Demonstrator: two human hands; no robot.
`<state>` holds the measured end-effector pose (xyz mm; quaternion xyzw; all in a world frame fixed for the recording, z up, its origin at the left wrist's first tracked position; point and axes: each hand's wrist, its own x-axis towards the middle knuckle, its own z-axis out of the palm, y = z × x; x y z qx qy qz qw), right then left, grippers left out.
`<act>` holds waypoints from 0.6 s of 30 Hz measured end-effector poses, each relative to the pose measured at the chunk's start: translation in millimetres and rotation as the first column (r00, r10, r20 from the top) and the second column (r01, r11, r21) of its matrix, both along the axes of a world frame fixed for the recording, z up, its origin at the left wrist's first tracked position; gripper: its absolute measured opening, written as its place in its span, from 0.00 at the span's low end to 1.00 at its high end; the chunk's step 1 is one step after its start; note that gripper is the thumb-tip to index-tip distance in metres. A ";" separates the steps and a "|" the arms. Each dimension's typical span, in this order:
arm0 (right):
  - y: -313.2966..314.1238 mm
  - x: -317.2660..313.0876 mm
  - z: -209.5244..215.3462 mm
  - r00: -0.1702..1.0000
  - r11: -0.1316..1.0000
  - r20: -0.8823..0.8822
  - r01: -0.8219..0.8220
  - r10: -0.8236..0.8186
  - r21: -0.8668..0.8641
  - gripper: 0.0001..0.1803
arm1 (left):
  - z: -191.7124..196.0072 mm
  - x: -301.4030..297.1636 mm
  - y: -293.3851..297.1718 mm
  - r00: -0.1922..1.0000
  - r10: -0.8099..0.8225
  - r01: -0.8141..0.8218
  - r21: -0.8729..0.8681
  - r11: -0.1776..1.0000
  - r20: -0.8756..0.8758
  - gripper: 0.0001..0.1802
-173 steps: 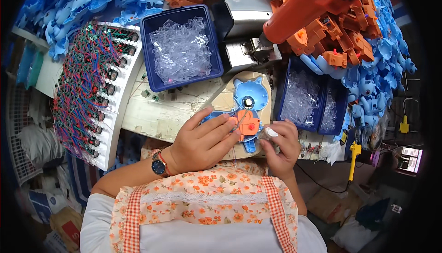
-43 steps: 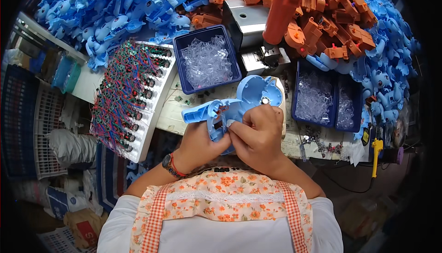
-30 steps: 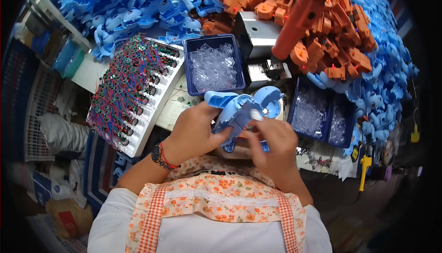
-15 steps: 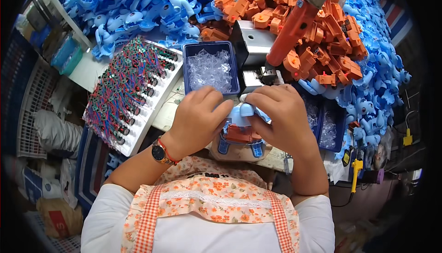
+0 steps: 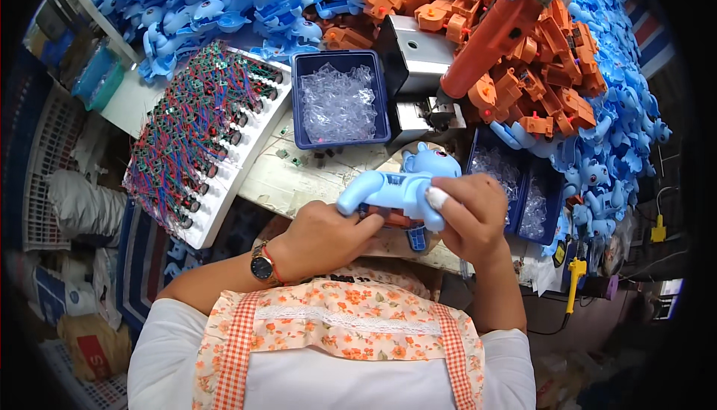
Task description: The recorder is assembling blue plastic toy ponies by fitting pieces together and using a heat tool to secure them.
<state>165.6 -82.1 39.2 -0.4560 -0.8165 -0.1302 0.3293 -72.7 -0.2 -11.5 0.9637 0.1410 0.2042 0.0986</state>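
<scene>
In the head view, the person is holding a light blue toy animal (image 5: 399,186) in the centre of the frame, just above the edge of the worktable (image 5: 314,178). The left hand (image 5: 325,238) is gripping it from below at its rear end, fingers curled closed round the body, and the right hand (image 5: 470,216) is clasping it from the right, with a taped fingertip pressing on its side. An orange part (image 5: 388,219) is showing under the blue shell (how far it is seated cannot be told). By the look of it, the person is pressing the shell halves together over that insert; the next move is probably calling for a firm, even squeeze with the seams lined up, so nothing is pinched.

Above the hands, a blue tray of clear plastic pieces (image 5: 340,100) is sitting in the upper middle, with a grey metal press (image 5: 414,74) and its orange handle (image 5: 489,40) just right of it. A white rack of wired circuit boards (image 5: 202,126) is lying at the left, and heaps of blue toy shells (image 5: 216,7) and orange parts (image 5: 538,74) are filling the top of the frame
</scene>
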 end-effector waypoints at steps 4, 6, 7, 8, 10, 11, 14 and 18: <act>-16.3 9.4 -29.6 1.000 0.994 0.004 -0.008 0.008 0.113 0.11 | -1.3 -8.7 3.6 0.993 -0.049 0.044 -0.045 0.998 -0.111 0.14; -18.8 10.4 -44.0 0.999 0.993 -0.029 -0.012 0.016 0.119 0.11 | -10.5 -13.0 9.0 0.994 -0.083 0.088 -0.063 0.994 0.074 0.12; -21.3 10.5 -49.9 0.998 0.992 -0.059 -0.016 0.023 0.129 0.11 | -15.0 -18.4 14.6 0.994 -0.085 0.089 -0.064 0.994 0.070 0.12; -25.1 11.6 -52.8 1.000 0.993 -0.023 -0.002 0.004 0.117 0.12 | -20.7 -25.8 23.4 0.979 -0.161 0.168 -0.047 0.985 0.127 0.13; -28.4 11.5 -57.0 0.999 0.995 -0.037 0.007 -0.003 0.103 0.12 | -24.8 -37.4 29.8 0.967 -0.168 0.178 -0.035 0.983 0.190 0.19; -29.8 10.7 -58.9 0.999 0.996 -0.047 0.006 -0.002 0.089 0.12 | -22.5 -34.8 30.5 0.968 -0.170 0.180 -0.037 0.983 0.183 0.19; -34.6 12.1 -68.6 0.999 0.997 -0.043 0.033 -0.030 0.063 0.13 | -12.7 -15.9 34.9 0.955 0.001 0.095 -0.310 0.946 0.296 0.33; -39.5 8.3 -58.5 0.982 0.997 -0.187 0.022 -0.035 -0.068 0.19 | -22.2 6.5 38.0 0.951 -0.029 0.170 -0.443 0.880 0.308 0.34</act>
